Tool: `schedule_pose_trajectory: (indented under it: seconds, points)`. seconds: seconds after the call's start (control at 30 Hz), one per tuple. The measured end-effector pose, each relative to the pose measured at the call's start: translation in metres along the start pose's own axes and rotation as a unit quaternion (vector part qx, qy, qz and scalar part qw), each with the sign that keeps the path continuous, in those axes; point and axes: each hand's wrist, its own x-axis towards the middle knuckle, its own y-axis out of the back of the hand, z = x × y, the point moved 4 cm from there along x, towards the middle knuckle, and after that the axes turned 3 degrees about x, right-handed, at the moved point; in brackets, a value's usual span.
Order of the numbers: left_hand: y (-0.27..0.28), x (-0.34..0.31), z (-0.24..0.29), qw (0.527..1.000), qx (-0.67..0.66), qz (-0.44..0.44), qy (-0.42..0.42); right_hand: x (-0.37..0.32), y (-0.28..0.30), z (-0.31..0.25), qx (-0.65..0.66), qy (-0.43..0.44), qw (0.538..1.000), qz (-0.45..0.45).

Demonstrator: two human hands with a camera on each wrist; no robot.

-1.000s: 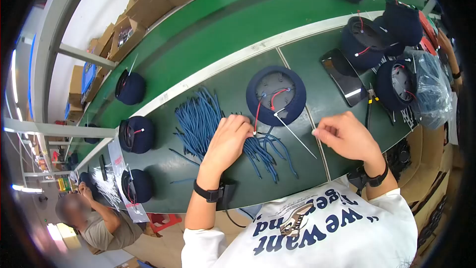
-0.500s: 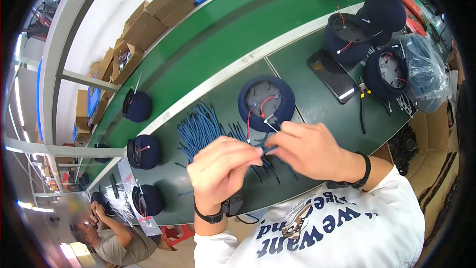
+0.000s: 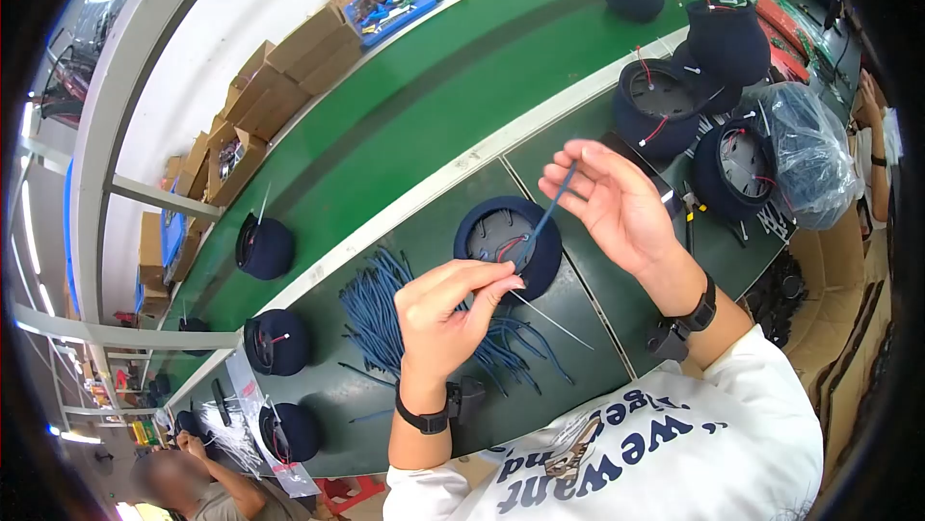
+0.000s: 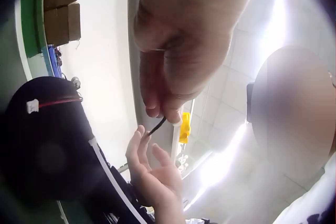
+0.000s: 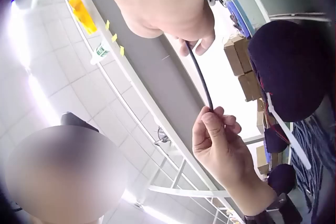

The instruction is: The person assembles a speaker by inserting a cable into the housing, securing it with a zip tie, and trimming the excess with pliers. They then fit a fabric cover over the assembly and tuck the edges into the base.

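Observation:
A thin blue tube (image 3: 552,210) stretches between my two hands, over a navy bowl-shaped shell (image 3: 547,256). My left hand (image 3: 445,314) pinches its lower end between thumb and fingertips, as the right wrist view also shows. Higher up and to the right, my right hand (image 3: 621,208) holds the other end at its fingertips, palm turned toward me. Red wires (image 3: 508,247) lie inside the shell, and a white cable tie (image 3: 559,320) sticks out from its near edge. A pile of similar blue tubes (image 3: 371,307) lies left of the shell, partly behind my left hand.
More navy shells (image 3: 277,343) stand along the left; others (image 3: 658,126) cluster at the right beside a clear plastic bag (image 3: 805,155). Pliers (image 3: 690,217) lie near them. A pale rail (image 3: 424,193) divides the table from the green belt. Another person (image 3: 193,482) sits at lower left.
My hands came together over the tube pile, then my right hand rose up and right, drawing one blue tube taut between them. The head view has shifted a little.

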Motion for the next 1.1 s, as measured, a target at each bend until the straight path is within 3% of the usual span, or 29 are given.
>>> schedule_pose_trajectory:
  seconds: [0.17,0.23,0.3,0.33,0.37,0.53,0.63,0.73,0.8,0.87,0.93,1.03,1.1]
  points:
    - [-0.012,-0.002,-0.012,0.999,0.012,-0.034,0.039,-0.003,0.008,-0.001,-0.037,0.016,0.997,-0.059]
    - [-0.012,-0.003,-0.019,0.998,0.004,-0.044,0.046,-0.011,-0.001,0.005,-0.209,0.029,0.976,-0.059]
    - [-0.014,-0.005,-0.022,0.996,-0.023,-0.027,0.081,-0.021,-0.007,0.016,-0.381,0.029,0.921,-0.077]
    - [-0.014,-0.006,-0.023,0.994,-0.029,-0.032,0.095,-0.023,-0.008,0.023,-0.42,0.1,0.898,-0.085]
    - [-0.014,-0.005,-0.022,0.994,-0.026,-0.033,0.099,-0.024,-0.013,0.019,-0.529,0.145,0.828,-0.119]
    - [-0.013,-0.005,-0.021,0.996,-0.007,-0.04,0.079,-0.03,-0.018,0.023,-0.584,0.136,0.793,-0.109]
    - [-0.009,-0.004,-0.02,0.995,0.031,-0.061,0.076,-0.03,-0.022,0.024,-0.592,0.183,0.772,-0.139]
    - [-0.009,-0.004,-0.019,0.995,0.039,-0.062,0.073,-0.028,-0.021,0.027,-0.608,0.279,0.719,-0.187]
    - [-0.008,-0.006,-0.022,0.994,0.027,-0.068,0.085,-0.03,-0.029,0.02,-0.652,0.308,0.664,-0.196]
    - [-0.009,-0.006,-0.023,0.995,0.018,-0.06,0.08,-0.03,-0.031,0.018,-0.663,0.322,0.645,-0.201]
    - [-0.011,-0.006,-0.024,0.997,0.013,-0.039,0.06,-0.028,-0.026,0.021,-0.642,0.32,0.667,-0.203]
    - [-0.008,-0.009,-0.033,0.995,-0.013,-0.078,0.061,-0.03,-0.017,0.028,-0.602,0.295,0.717,-0.191]
    - [0.008,0.007,-0.037,0.994,0.011,-0.108,0.003,-0.029,-0.017,0.021,-0.594,0.257,0.745,-0.161]
